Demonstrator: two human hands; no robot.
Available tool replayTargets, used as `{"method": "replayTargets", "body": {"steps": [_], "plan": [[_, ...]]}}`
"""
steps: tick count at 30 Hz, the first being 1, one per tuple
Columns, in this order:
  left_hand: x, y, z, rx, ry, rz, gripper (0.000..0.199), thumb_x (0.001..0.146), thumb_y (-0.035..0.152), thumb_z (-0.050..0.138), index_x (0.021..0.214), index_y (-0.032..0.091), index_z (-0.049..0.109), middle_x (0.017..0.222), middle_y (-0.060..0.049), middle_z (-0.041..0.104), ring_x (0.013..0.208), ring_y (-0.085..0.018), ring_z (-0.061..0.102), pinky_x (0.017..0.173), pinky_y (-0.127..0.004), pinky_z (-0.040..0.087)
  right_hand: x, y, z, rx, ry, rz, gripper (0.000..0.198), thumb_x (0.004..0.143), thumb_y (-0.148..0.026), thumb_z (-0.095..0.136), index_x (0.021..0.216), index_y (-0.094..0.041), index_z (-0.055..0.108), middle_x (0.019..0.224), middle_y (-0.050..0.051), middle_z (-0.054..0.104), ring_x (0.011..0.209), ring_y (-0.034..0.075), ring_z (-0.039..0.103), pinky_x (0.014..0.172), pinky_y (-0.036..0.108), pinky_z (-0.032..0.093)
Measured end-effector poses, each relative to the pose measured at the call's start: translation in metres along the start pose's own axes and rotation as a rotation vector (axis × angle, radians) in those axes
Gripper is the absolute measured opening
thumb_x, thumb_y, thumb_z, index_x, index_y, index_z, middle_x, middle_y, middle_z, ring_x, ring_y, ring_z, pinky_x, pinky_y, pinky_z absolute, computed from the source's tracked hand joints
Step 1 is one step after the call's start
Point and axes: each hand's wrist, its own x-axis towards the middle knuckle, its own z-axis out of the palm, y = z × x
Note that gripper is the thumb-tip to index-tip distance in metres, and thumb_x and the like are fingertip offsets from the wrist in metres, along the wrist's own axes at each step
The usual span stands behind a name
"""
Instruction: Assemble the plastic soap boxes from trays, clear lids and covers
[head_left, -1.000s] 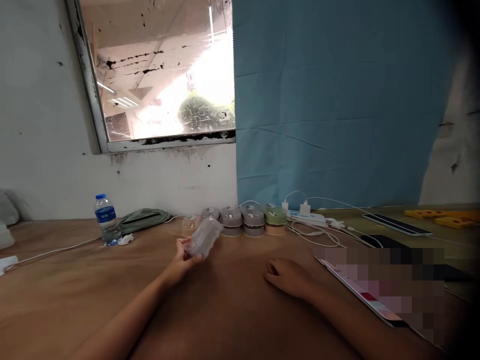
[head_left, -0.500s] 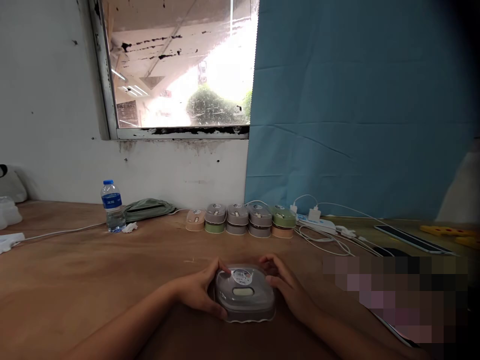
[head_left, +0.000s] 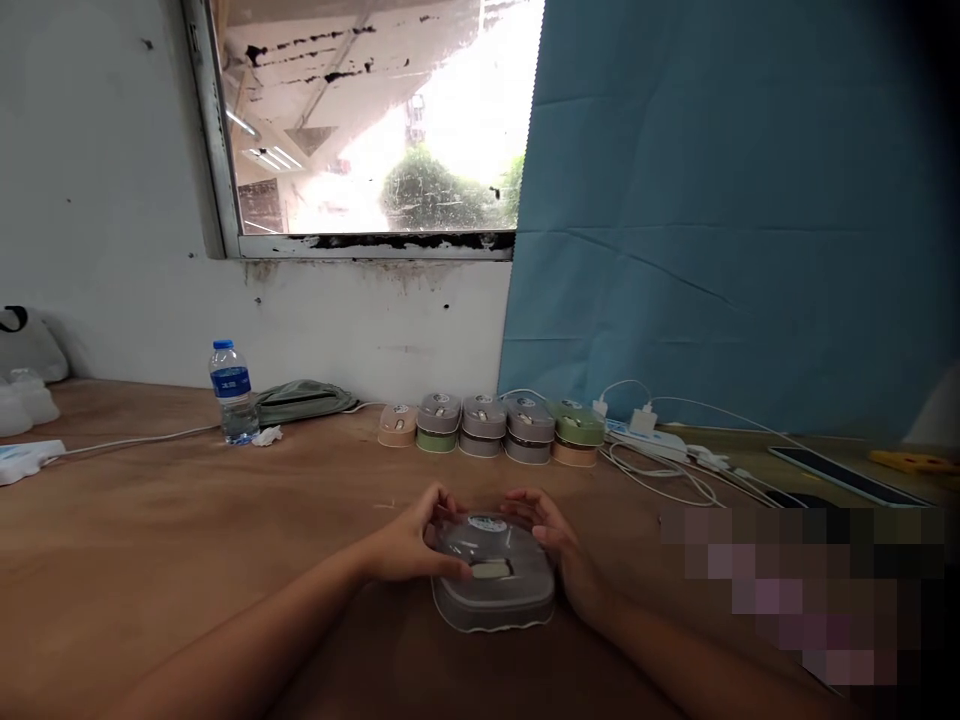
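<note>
In front of me on the table sits a grey rounded plastic box (head_left: 491, 595) with a see-through cover. A white oval sticker is on its top, and a pale oblong tab shows near the middle. My left hand (head_left: 420, 545) grips the box's left side, the thumb lying across the top beside the tab and the fingers behind the far left corner. Along the right side, my right hand (head_left: 559, 550) is curled around the far right corner, fingertips on the rear edge. The palm side of the right hand is partly hidden.
Against the wall stands a row of similar boxes (head_left: 480, 425) in grey, green and peach. To their left are a grey-green pouch (head_left: 306, 400), a water bottle (head_left: 234, 395) and a crumpled tissue (head_left: 267, 436). A power strip (head_left: 649, 441) with cables and a phone (head_left: 847, 477) lie right.
My left thumb has moved from the box's lower front edge up onto the top by the tab. My right fingers have shifted toward the far edge. The view has tilted slightly.
</note>
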Motion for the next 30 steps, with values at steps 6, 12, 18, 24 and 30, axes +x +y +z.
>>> {"method": "replayTargets", "body": {"steps": [6,12,18,24,30], "plan": [[0.005,-0.009,-0.01,0.028,0.155,-0.063,0.035,0.07,0.046,0.057,0.084,0.018,0.04,0.084,-0.001,0.054,0.075,-0.012,0.051,0.067,-0.024,0.039,-0.005,-0.01,0.0,0.04,-0.078,0.016,0.041,0.067,-0.035,0.05,0.105,-0.025,0.04,0.111,0.006,0.053,0.103,0.023,0.05,0.086,0.036,0.038],[0.006,-0.012,-0.024,0.236,0.302,-0.053,0.038,0.079,0.053,0.038,0.081,0.016,0.047,0.075,-0.005,0.064,0.072,-0.016,0.058,0.066,-0.025,0.042,-0.002,-0.008,0.002,-0.033,-0.132,0.025,0.057,0.066,-0.038,0.055,0.118,-0.023,0.037,0.126,0.008,0.042,0.117,0.025,0.037,0.095,0.039,0.03],[0.008,-0.028,-0.057,0.438,0.576,-0.159,0.044,0.079,0.049,0.03,0.061,0.015,0.051,0.055,-0.003,0.059,0.053,-0.015,0.055,0.056,-0.026,0.042,-0.001,-0.003,0.001,-0.126,-0.094,0.066,0.044,0.071,-0.032,0.049,0.114,-0.024,0.041,0.123,0.006,0.044,0.115,0.022,0.039,0.096,0.038,0.03],[0.001,-0.037,-0.091,0.592,0.738,-0.148,0.028,0.073,0.042,0.043,0.064,0.016,0.05,0.064,-0.002,0.055,0.062,-0.017,0.052,0.062,-0.029,0.041,-0.003,-0.014,0.002,-0.281,-0.139,0.025,0.024,0.072,-0.032,0.045,0.091,-0.02,0.054,0.104,0.006,0.052,0.102,0.023,0.046,0.089,0.037,0.035],[-0.007,-0.006,-0.061,0.839,0.397,0.215,0.023,0.075,0.04,0.049,0.08,0.018,0.055,0.09,-0.005,0.055,0.089,-0.019,0.049,0.084,-0.032,0.035,-0.008,-0.022,-0.001,-0.443,-0.39,-0.196,0.054,0.057,-0.039,0.067,0.104,-0.021,0.048,0.115,0.007,0.043,0.109,0.026,0.042,0.093,0.036,0.032]]}}
